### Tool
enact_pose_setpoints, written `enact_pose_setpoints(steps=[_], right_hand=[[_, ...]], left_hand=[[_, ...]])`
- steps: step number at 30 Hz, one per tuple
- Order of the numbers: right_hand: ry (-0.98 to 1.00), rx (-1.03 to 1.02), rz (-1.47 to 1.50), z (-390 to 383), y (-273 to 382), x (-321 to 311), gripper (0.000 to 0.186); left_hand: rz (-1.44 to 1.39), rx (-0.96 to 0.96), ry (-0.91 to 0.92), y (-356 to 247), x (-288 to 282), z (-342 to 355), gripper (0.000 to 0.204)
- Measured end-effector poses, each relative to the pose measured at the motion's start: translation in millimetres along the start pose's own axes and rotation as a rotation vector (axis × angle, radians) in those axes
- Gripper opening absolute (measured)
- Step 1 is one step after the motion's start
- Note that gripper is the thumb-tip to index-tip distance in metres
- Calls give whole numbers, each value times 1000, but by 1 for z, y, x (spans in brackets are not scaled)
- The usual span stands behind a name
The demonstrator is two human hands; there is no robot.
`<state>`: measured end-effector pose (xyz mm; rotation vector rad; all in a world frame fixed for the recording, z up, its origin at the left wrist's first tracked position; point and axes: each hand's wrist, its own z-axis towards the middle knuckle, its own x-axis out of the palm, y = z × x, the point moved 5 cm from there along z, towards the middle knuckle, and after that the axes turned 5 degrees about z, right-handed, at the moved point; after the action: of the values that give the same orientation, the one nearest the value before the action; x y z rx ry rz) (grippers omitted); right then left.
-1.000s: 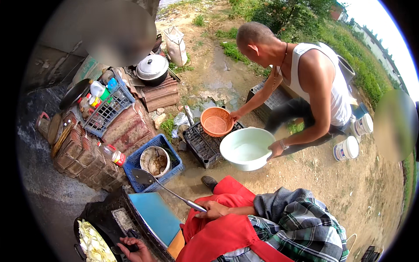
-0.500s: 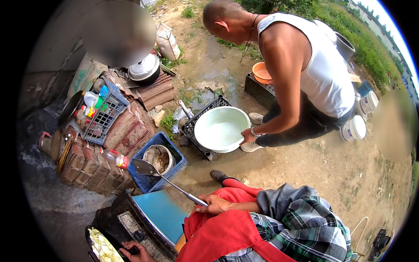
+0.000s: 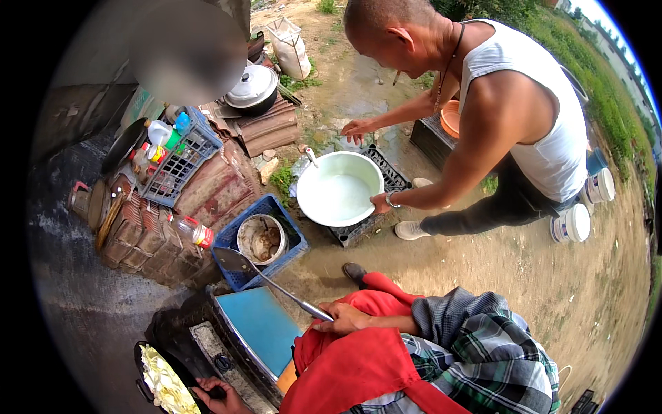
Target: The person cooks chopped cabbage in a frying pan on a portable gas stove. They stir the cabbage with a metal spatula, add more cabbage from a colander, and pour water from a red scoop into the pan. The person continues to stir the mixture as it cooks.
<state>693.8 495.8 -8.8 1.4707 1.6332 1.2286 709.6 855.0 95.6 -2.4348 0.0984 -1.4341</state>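
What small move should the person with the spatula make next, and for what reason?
Probably bring the right hand across and lower the spatula into the pan. Pale chopped leaves lie heaped there, and the left hand holds the handle, while the spatula's blade is away from the pan, appearing over the blue crate.

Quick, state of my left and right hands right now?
Left hand: closed, holding the black pan handle.
Right hand: closed, holding the long metal spatula.
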Motion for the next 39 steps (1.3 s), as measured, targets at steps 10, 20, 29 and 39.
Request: enact_pose_setpoints(steps=[10,20,29,39], right_hand=[[71,89,-60,10,25,-9,31],[84,44,-46,32,15,-9,30],[66,18,-136,32,33,-10,32],[50,181,-261,33,45,-20,44]], left_hand=[[-36,23,48,13,13,-3,30],[-65,51,74,21,21,-7,26],[-101,19,88,20,16,-10,29],[-39,29,90,5,-1,7,24]])
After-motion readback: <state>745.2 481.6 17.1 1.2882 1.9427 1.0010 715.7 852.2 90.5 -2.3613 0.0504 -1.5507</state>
